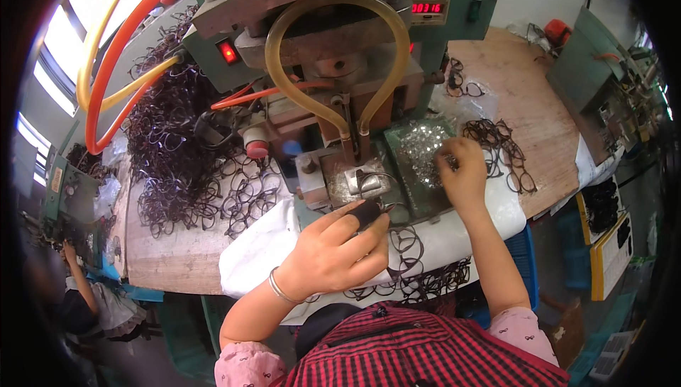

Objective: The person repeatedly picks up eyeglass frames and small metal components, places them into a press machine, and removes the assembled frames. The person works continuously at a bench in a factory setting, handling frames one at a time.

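My left hand (333, 252) is closed on a dark eyeglass frame at the machine's front, with part of the frame lying over the small metal fixture (365, 183). A black cover (364, 214) sits at its fingertips; whether it is a finger sleeve is hard to tell. Over at the right, my right hand (464, 174) dips its bent fingers into the green tray (428, 205), at the edge of a heap of small shiny metal pieces (422, 149). Its fingertips are pinched together, and anything between them is too small to make out.
The green press (340, 39) with looped hoses stands ahead. A large heap of dark eyeglass frames (170, 131) fills the left; more frames (504, 142) lie right of the tray and on white cloth (266, 245) near me. A person's arm (81, 280) shows far left.
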A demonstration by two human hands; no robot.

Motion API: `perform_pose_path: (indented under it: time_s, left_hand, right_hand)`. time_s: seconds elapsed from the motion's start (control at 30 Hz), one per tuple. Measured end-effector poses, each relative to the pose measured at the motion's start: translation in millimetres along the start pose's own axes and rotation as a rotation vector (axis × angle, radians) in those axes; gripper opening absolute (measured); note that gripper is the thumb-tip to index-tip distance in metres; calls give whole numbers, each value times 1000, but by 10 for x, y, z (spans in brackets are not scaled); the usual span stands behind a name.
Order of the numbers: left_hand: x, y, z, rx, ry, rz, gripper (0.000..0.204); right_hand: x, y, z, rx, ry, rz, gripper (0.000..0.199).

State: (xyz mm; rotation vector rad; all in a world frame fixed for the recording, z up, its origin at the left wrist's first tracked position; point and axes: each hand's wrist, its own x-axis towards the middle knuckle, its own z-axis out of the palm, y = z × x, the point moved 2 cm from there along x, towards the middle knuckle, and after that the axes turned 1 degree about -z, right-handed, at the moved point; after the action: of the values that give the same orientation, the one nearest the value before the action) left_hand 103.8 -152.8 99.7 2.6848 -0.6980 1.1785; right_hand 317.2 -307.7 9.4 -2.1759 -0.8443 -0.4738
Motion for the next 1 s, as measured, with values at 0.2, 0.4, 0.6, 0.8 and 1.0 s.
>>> perform_pose_path:
  time_s: [0.2,0.4,0.6,0.8,1.0]
  left_hand:
    - [9,-44,2,-72,42,-37,20]
    - [-208,133,-23,-81,-8,-196,27]
    - [-1134,107,-898,473,550,-909,15]
    - [-1155,-797,-778,447,-65,-943,7]
    - [-1891,-1295,105,534,-294,-1024,3]
  right_hand:
    - [60,-116,223,-18,60,-45,7]
    - [186,-291,579,-291,-87,-202,14]
    - [-194,65,14,173,1,69,11]
    - [11,-267,174,511,-48,256,15]
    - [-210,-105,78,425,-129,269,14]
